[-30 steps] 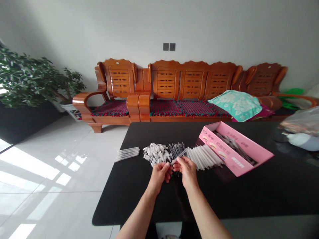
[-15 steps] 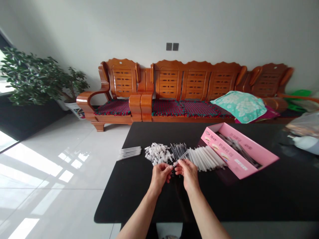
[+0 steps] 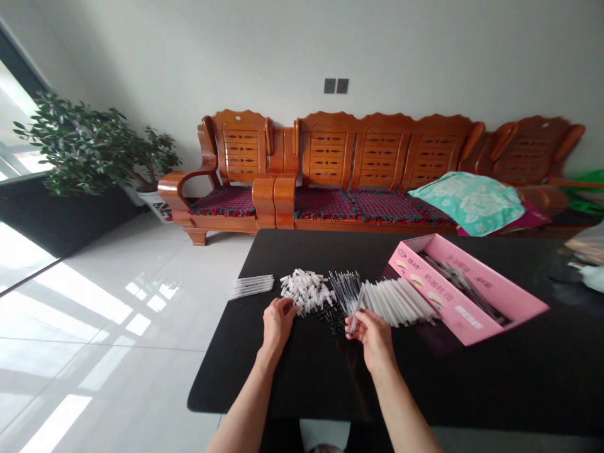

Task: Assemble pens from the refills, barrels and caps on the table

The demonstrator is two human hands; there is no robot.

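Right hand [image 3: 371,336]: its fingers are holding one clear tube [image 3: 358,309].
Left hand [image 3: 278,324]: reaching near the white pieces [image 3: 306,289], fingers narrowly curled; I cannot tell their grip.

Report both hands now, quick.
Left hand: fingers curled by the white pieces; grip can't be told.
Right hand: closed on a pen-like tube.

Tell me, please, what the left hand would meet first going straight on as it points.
Likely the heap of small white pieces, right by the fingertips of the left hand; whether they touch is unclear.
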